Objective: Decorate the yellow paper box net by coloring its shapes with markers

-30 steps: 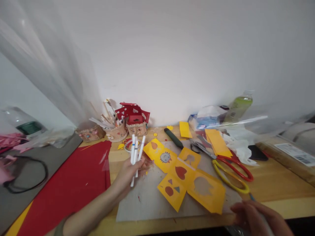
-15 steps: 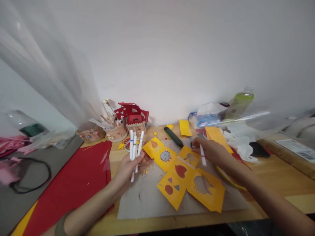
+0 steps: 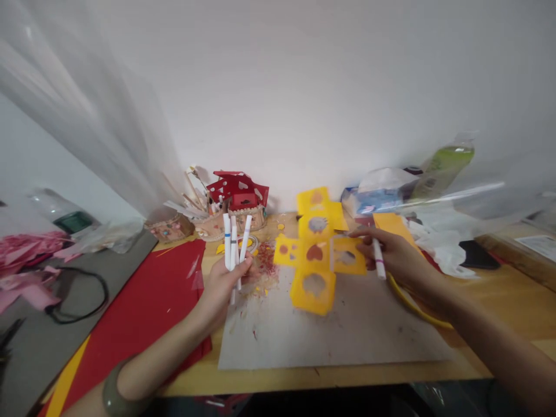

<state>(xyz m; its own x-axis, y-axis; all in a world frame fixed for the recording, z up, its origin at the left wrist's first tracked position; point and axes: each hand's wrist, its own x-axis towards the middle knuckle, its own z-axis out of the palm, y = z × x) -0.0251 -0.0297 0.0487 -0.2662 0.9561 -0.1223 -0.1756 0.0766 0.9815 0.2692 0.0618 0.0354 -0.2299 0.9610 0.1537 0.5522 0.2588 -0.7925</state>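
My left hand (image 3: 232,275) is closed around several slim white markers (image 3: 234,240), which stand roughly upright with blue, grey and purple bands. A single white marker with a purple band (image 3: 379,259) sticks down from my closed right hand (image 3: 384,249). The fingers of that hand are at the right flap of a yellow cross-shaped paper cutout (image 3: 315,272), blurred by motion; whether they pinch it I cannot tell. Heart, round and animal shapes show on its panels. Beneath lies a grey work mat (image 3: 339,341), with red and yellow scraps (image 3: 267,263) on its left part.
Red card sheets (image 3: 143,307) lie left of the mat. Decorated pen holders (image 3: 208,223) and a red cut-paper box (image 3: 241,191) stand by the wall. At the back right are a tissue pack (image 3: 373,197), a green drink bottle (image 3: 447,168) and a dark phone (image 3: 479,255).
The yellow cutout has moved away from me and turned, baring the front of the mat. My right hand went with it, its marker still held. The view has shifted slightly.
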